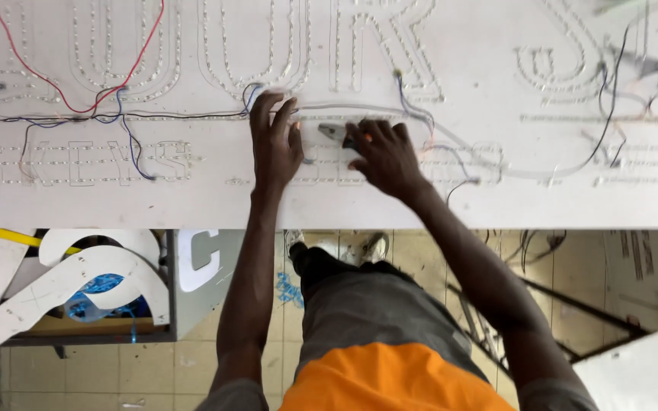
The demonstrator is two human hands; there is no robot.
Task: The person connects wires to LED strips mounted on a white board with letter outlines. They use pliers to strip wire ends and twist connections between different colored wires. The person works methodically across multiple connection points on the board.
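Note:
A large white sign panel (192, 190) lies across the top, its letters outlined by rows of small lights. My left hand (274, 141) presses flat on the panel, fingers spread over a pale tube-like cable (420, 125) that curves to the right. My right hand (384, 154) grips a small pliers-like tool (334, 133) whose metal tip points left, close to my left hand's fingers. Red, blue and black wires (108, 106) run across the panel on the left.
Thin black wires (611, 114) cross the panel at the right. Below the panel's edge, white cut-out letters (78, 278) rest on a low box at the left. Black metal rods (557, 304) lie on the tiled floor at the right, beside a white board (634, 377).

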